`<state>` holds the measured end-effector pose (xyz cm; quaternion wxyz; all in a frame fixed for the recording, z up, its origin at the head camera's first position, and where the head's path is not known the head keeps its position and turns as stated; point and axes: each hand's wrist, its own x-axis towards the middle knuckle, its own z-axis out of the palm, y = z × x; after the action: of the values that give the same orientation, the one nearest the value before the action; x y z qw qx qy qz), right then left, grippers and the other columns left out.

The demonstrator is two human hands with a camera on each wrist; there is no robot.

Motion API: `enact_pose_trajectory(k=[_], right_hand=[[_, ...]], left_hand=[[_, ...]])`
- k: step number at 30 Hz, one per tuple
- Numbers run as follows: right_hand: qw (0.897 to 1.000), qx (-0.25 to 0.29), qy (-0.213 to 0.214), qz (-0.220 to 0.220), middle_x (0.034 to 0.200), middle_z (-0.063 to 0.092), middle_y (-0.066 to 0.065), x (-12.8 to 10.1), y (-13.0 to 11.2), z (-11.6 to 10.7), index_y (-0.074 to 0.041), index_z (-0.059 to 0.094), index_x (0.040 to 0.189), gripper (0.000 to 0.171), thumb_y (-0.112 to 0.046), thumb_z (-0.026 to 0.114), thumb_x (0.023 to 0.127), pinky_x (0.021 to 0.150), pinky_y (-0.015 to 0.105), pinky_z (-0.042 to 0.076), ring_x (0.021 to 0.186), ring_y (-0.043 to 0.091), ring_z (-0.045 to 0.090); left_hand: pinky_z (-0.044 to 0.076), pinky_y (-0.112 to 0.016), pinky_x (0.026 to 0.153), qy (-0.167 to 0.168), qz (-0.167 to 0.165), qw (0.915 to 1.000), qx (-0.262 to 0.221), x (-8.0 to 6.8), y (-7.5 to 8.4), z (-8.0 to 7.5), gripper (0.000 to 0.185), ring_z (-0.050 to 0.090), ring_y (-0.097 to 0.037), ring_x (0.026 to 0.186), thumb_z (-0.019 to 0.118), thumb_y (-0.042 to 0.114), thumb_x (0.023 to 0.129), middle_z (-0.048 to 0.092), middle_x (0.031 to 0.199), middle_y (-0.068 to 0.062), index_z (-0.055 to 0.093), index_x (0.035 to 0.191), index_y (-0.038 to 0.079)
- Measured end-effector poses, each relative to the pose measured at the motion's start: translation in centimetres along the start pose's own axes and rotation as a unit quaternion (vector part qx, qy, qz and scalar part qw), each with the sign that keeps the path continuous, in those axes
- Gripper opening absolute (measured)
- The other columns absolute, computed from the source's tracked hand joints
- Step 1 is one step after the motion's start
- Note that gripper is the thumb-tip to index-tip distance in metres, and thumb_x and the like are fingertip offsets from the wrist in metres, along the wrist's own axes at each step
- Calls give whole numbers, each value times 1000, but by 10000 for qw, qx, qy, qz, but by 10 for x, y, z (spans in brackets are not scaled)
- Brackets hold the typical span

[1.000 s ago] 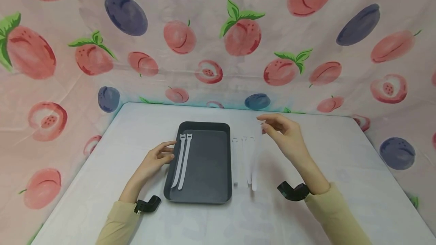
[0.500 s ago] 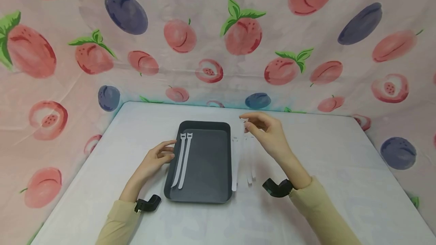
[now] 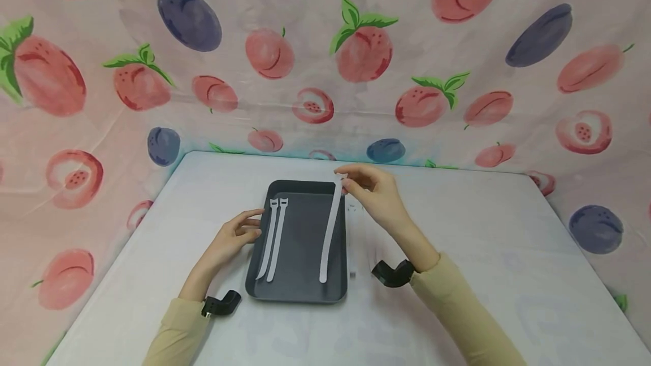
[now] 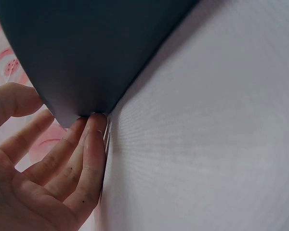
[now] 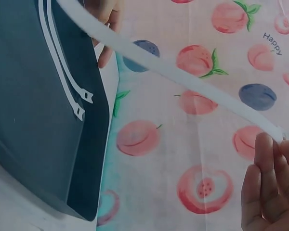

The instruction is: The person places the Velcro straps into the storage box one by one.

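Observation:
My right hand (image 3: 378, 194) pinches a white cable tie (image 3: 330, 230) by its slotted head, between thumb and fingertips. The strip hangs down over the right part of the dark grey tray (image 3: 305, 292); I cannot tell whether its lower end touches the tray. Side by side along the tray's left lie two more white cable ties (image 3: 277, 242), slotted heads at the far end. My left hand (image 3: 236, 236) rests its fingertips against the tray's left side, fingers loosely bent. In the left wrist view, those fingertips (image 4: 94, 122) touch the tray's dark outer wall (image 4: 91, 62).
Just right of the tray, more white strips (image 3: 352, 242) lie on the white tablecloth (image 3: 483, 298), faint against it and partly behind the right hand. A fruit-printed curtain (image 3: 325, 72) hangs behind the table's far edge.
My right hand has moved left, carrying the cable tie from above the strips on the table to over the tray's right part. My left hand and the tray have stayed put.

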<state>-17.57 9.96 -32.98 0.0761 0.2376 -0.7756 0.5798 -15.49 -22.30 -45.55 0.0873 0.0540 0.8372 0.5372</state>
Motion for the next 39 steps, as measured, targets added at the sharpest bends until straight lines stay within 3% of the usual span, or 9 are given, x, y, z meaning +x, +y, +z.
enact_pose_trajectory(k=[5, 11, 22, 33, 39], right_hand=[[9998, 83, -80, 186, 85, 66, 17, 7, 3, 8, -5, 69, 112, 21, -7, 62, 92, 69, 24, 52, 75, 16, 67], [9989, 205, -140, 408, 88, 66, 19, 15, 6, 19, -4, 68, 113, 22, -7, 62, 92, 75, 33, 57, 77, 25, 68], [9973, 265, -245, 639, 93, 64, 19, 26, 16, 39, -2, 68, 112, 22, -5, 62, 91, 77, 29, 58, 82, 39, 69], [9918, 498, -282, 1139, 87, 63, 19, 33, 33, 59, 3, 67, 111, 22, 0, 61, 90, 76, 32, 58, 76, 33, 71], [9864, 623, -291, 1490, 84, 63, 16, 37, 44, 69, 4, 67, 111, 22, 1, 60, 90, 79, 39, 58, 76, 33, 70]], left_hand=[[48, -47, 95, 4, 12, 10000, 69, 2, -2, 1, 50, 59, -38, 118, 60, 20, 94, 56, 131, -24, 45, 142, 15], [49, -46, 94, -12, 1, 10000, 25, 2, -2, 1, 51, 59, -38, 118, 59, 20, 95, 55, 132, -24, 45, 143, 15], [48, -50, 96, 13, -16, 10000, -57, 1, 3, 1, 52, 59, -39, 119, 60, 21, 94, 54, 132, -25, 45, 143, 15], [49, -49, 95, -12, -7, 10000, -80, 1, 2, 1, 51, 58, -40, 118, 60, 20, 94, 54, 132, -26, 45, 143, 14], [49, -49, 95, -27, -24, 10000, -79, 0, 3, 0, 51, 58, -39, 119, 60, 20, 94, 54, 132, -26, 45, 143, 15]])
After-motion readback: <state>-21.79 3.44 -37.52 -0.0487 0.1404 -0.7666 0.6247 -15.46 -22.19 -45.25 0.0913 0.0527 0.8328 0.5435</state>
